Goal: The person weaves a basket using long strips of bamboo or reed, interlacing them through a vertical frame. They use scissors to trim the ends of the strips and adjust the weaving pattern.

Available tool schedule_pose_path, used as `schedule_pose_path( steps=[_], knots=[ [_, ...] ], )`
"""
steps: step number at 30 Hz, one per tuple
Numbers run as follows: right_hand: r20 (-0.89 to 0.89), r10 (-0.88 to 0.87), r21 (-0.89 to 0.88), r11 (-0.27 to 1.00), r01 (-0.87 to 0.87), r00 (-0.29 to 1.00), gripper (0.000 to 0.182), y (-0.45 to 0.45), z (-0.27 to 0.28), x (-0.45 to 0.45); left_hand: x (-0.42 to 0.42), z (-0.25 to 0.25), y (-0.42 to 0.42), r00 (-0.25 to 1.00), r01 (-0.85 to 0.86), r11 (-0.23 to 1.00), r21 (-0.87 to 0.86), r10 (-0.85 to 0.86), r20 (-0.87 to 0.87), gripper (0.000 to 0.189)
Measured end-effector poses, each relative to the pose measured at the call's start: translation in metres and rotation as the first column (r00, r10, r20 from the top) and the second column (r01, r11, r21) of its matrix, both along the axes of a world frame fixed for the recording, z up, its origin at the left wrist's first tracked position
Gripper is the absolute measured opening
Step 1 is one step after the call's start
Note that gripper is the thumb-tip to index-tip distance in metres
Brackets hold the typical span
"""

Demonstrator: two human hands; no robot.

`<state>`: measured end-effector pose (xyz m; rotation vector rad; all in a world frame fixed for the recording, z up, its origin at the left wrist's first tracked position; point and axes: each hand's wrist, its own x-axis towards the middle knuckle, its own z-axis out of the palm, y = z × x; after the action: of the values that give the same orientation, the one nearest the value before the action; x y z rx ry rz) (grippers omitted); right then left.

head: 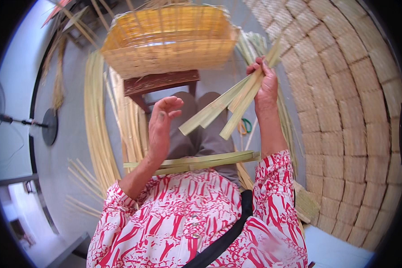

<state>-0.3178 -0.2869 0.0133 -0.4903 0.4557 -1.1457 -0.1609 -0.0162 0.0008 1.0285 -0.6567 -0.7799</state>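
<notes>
My right hand (pixel 266 83) is closed around several flat pale green bamboo strips (pixel 243 105), which fan out down and to the left over my knees. Raised above my thigh, my left hand (pixel 162 124) has its fingers bent and apart, with nothing in them. More green strips (pixel 201 164) lie across my lap, beneath both forearms. Ahead of me a woven bamboo basket (pixel 171 55) with a yellow inside and upright stakes stands on a small dark red wooden stool (pixel 164 80).
Long bamboo strips (pixel 98 127) lie on the floor at left, with more beside the stool. Stacked woven pieces (pixel 335 110) fill the right side. A fan with a round base (pixel 50 126) is at far left. Green and orange loops (pixel 245 126) lie near my right knee.
</notes>
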Motion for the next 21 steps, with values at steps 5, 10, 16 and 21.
schedule_pose_path(
  steps=[5, 10, 16, 21],
  knots=[
    [-0.008, 0.001, -0.010, 1.000, -0.001, 1.000, 0.012, 0.043, -0.014, 0.059, 0.012, 0.035, 0.036, 0.982, -0.183, 0.971, -0.156, 0.188, 0.016, 0.055],
    [-0.079, 0.048, -0.015, 0.999, -0.049, 0.996, 0.013, 0.087, -0.024, 0.081, 0.026, 0.056, 0.039, 0.942, -0.313, 0.944, -0.107, 0.323, 0.095, 0.047],
    [-0.108, -0.041, 0.049, 0.998, 0.046, 0.993, 0.025, 0.112, 0.008, 0.084, 0.011, 0.061, 0.022, 0.850, -0.291, 0.957, -0.017, 0.267, 0.454, 0.051],
    [-0.045, -0.027, 0.032, 0.999, 0.029, 0.999, 0.038, 0.126, 0.010, 0.083, -0.003, 0.058, 0.003, 0.928, -0.260, 0.966, -0.002, 0.250, 0.276, 0.052]
  ],
)
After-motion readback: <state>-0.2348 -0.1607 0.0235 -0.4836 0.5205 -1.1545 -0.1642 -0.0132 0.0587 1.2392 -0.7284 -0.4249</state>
